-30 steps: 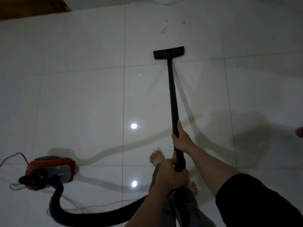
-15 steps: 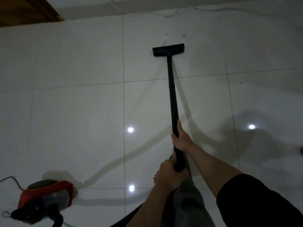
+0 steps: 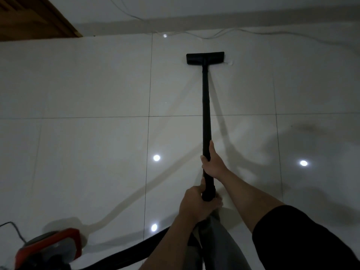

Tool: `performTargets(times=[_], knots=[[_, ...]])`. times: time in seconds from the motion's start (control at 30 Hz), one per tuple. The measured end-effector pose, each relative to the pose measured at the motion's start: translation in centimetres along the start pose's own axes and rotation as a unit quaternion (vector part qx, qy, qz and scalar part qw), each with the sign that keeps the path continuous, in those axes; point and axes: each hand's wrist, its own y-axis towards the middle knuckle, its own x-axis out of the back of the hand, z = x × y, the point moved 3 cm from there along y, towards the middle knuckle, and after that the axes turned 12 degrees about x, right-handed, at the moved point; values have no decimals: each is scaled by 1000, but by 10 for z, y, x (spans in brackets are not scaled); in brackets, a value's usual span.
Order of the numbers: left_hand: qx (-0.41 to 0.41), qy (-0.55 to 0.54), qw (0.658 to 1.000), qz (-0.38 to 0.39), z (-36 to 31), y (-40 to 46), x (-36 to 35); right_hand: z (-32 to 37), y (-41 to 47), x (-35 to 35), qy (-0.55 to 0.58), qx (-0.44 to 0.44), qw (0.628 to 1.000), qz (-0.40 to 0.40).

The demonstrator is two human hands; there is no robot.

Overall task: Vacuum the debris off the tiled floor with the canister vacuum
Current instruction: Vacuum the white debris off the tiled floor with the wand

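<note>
Now we hold the black vacuum wand (image 3: 206, 114) with both hands. Our right hand (image 3: 212, 162) grips it higher up, fingers wrapped round the tube and the thumb lying along it toward the floor head. Our left hand (image 3: 196, 205) grips the near end of the wand, fingers curled tight round it, just beside our knee in grey trousers (image 3: 220, 240). The wand runs straight away from us to the flat black floor head (image 3: 205, 58), which lies on the pale tiled floor (image 3: 87, 84) near the far wall. A small pale scrap of debris (image 3: 228, 62) lies touching the right end of the head. The red canister (image 3: 52, 248) sits on the floor at our lower left, partly cut off by the frame edge, with the thick black hose (image 3: 136, 250) curving from it toward our left hand. A thin white cable (image 3: 210, 37) trails along the foot of the wall, and a wooden door (image 3: 35, 18) shows at the top left corner.
</note>
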Motion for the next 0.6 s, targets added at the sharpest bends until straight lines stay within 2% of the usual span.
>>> performTargets(times=[0.23,0.37,0.5,0.6], knots=[[15,15,1000,7,-24,36,18,25,37,16,-11,-5,1000,1],[38,47,998,-12,-6,84,17,39,60,20,-12,-8,1000,-4],[15,47,999,10,-57,72,58,58,87,24,-13,-8,1000,-14],[12,32,999,18,-70,85,77,73,107,26,-14,-8,1000,-20]])
